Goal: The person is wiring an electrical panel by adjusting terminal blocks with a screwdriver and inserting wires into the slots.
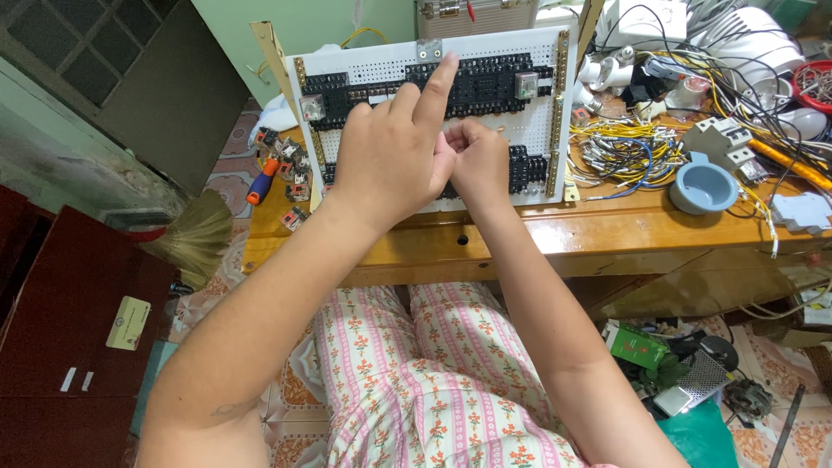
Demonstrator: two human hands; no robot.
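Over the middle of the wooden counter (537, 238) a white perforated panel (485, 59) stands tilted, carrying rows of black relay sockets (485, 87) and brass strips down each side; both hands work against its face. Left hand (390, 156) is raised in front of the panel with its index finger stretched up, the tip touching the top row of sockets just under a small metal hinge (429, 49); its other fingers are curled loosely and its grip holds nothing that shows. Right hand (477, 165) sits just beside it, touching it at the thumb side, fingers bunched tight near the lower row of sockets; whether that grip has hold of something small I cannot tell. Clear relays (313, 107) sit on the sockets at left and right; more relays and an orange-handled screwdriver (260, 184) lie to the left of the panel; a bundle of yellow and blue wires (620, 152) and a blue bowl (702, 186) lie to the right.
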